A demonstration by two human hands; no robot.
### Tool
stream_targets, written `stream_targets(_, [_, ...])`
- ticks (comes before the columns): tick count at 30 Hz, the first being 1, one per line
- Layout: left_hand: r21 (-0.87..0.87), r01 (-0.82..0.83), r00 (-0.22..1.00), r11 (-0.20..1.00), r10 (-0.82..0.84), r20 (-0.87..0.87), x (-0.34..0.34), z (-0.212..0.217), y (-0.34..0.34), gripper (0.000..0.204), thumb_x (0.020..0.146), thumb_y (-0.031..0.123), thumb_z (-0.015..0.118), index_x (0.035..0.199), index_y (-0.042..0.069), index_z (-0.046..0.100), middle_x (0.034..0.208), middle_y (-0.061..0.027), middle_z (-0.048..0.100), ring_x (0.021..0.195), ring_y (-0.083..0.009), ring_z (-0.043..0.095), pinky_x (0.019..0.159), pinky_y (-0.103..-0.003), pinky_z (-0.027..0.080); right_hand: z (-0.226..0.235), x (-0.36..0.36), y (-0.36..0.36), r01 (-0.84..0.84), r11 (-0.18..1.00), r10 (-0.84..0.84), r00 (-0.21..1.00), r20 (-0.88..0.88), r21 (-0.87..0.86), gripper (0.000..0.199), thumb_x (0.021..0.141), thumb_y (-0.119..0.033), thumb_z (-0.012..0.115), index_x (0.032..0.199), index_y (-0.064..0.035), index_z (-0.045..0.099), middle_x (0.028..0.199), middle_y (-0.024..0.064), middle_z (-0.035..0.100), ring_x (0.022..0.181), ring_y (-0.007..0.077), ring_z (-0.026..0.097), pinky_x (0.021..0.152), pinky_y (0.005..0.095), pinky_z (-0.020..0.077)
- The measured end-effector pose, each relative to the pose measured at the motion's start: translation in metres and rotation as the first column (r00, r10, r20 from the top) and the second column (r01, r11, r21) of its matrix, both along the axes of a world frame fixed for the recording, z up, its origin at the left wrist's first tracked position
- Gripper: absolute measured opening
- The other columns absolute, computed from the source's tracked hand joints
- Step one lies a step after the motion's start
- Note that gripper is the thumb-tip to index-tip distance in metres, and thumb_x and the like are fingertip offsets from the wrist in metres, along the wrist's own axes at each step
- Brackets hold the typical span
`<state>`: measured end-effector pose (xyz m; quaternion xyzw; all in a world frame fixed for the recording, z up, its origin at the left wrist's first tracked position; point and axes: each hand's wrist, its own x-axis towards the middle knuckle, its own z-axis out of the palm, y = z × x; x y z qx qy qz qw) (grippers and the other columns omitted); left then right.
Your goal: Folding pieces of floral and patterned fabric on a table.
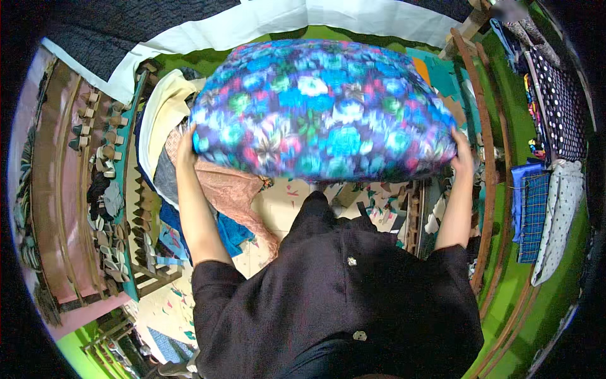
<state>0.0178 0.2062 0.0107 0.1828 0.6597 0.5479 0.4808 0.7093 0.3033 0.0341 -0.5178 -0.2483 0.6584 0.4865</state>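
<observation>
A plump pillow [328, 107] in a blue, purple and pink flower print is held up in front of my body, slightly blurred. My left hand [185, 146] grips its left end, and my right hand [463, 151] grips its right end. The fingertips of both hands are partly hidden at the pillow's edges. Below and left of the pillow lies a heap of cloth, with a peach-coloured patterned fabric [230, 189] nearest to my left forearm. A cream and white cloth [163, 107] lies behind my left hand.
Racks with several pairs of shoes [113, 252] stand at the left. Wooden rails [485, 189] run along the right, with a polka-dot cloth [560, 107] and a blue checked cloth [534, 215] hanging beyond. A white cloth border [278, 26] spans the far side.
</observation>
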Motion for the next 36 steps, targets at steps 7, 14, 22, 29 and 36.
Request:
stream_targets(7, [-0.471, 0.01, 0.991, 0.882, -0.072, -0.115, 0.012, -0.113, -0.118, 0.036, 0.073, 0.039, 0.059, 0.098, 0.013, 0.057, 0.091, -0.0014, 0.058, 0.081, -0.0159, 0.051, 0.067, -0.032, 0.038, -0.093, 0.051, -0.086, 0.002, 0.935, 0.109, 0.95, 0.291, -0.355, 0.012, 0.076, -0.021, 0.057, 0.082, -0.0101, 0.055, 0.08, 0.0013, 0.057, 0.064, 0.013, 0.053, 0.05, 0.0264, 0.04])
stream_targets(14, [-0.324, 0.115, 0.913, 0.939, -0.229, -0.339, 0.051, -0.083, -0.031, 0.049, 0.067, 0.032, 0.063, 0.103, 0.0, 0.054, 0.094, -0.0086, 0.057, 0.082, -0.0192, 0.053, 0.071, -0.027, 0.041, -0.131, 0.042, -0.056, 0.075, 0.967, 0.122, 0.699, 0.705, -0.242, 0.024, 0.07, -0.022, 0.063, 0.082, -0.0047, 0.053, 0.078, 0.0034, 0.052, 0.073, 0.0144, 0.049, 0.065, 0.0289, 0.0394])
stream_targets(22, [-0.329, -0.191, 0.562, 0.925, -0.172, -0.809, 0.047, -0.101, 0.058, 0.061, 0.064, 0.047, 0.062, 0.11, 0.008, 0.051, 0.102, -0.0252, 0.053, 0.097, -0.038, 0.049, 0.082, -0.041, 0.039, -0.126, -0.001, 0.009, 0.073, 0.997, -0.008, 0.561, 0.828, -0.04, 0.036, 0.067, -0.024, 0.063, 0.094, 0.0007, 0.057, 0.085, 0.0068, 0.06, 0.076, 0.0173, 0.055, 0.069, 0.0298, 0.0418])
stream_targets(29, [-0.44, -0.29, 0.635, 0.85, -0.173, -0.753, 0.007, -0.131, 0.088, 0.045, 0.067, 0.052, 0.058, 0.081, 0.009, 0.064, 0.084, -0.0145, 0.062, 0.085, -0.0307, 0.056, 0.079, -0.038, 0.039, -0.134, -0.019, 0.055, 0.223, 0.967, 0.005, 0.456, 0.89, -0.12, 0.052, 0.064, -0.023, 0.064, 0.104, 0.0064, 0.048, 0.101, 0.0208, 0.055, 0.095, 0.0317, 0.052, 0.082, 0.036, 0.0401])
stream_targets(36, [-0.053, -0.13, 0.644, 0.99, 0.044, -0.764, -0.028, -0.15, 0.084, 0.042, 0.076, 0.039, 0.056, 0.091, 0.0, 0.052, 0.074, -0.0103, 0.054, 0.069, -0.0215, 0.053, 0.067, -0.032, 0.04, -0.169, 0.008, 0.068, 0.158, 0.984, -0.016, 0.528, 0.849, -0.079, 0.028, 0.068, -0.02, 0.059, 0.084, 0.0022, 0.06, 0.081, 0.0157, 0.061, 0.08, 0.0304, 0.056, 0.073, 0.0367, 0.0412])
